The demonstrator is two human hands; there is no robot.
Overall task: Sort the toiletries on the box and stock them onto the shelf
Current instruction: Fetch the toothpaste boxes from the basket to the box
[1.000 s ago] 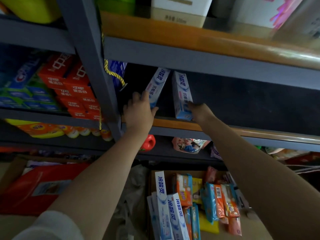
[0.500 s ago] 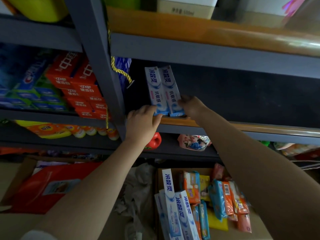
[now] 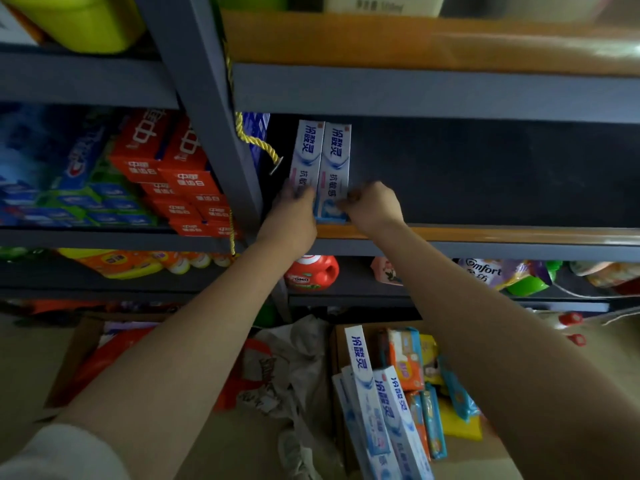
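Two white-and-blue toothpaste boxes, the left box [image 3: 306,157] and the right box [image 3: 335,164], stand upright side by side, touching, at the left end of the wooden-edged shelf [image 3: 450,233], just right of the grey upright post [image 3: 207,109]. The left hand [image 3: 294,209] grips the lower part of the left box, and the right hand [image 3: 372,206] pinches the lower right edge of the right box. Below, more toothpaste boxes [image 3: 377,407] and coloured packets [image 3: 408,365] lie in the cardboard box [image 3: 337,344] on the floor

Dim overall; shelf [image 3: 485,233] recess v. dark, glare on top-right edge; wide-angle bending, edges blurred.
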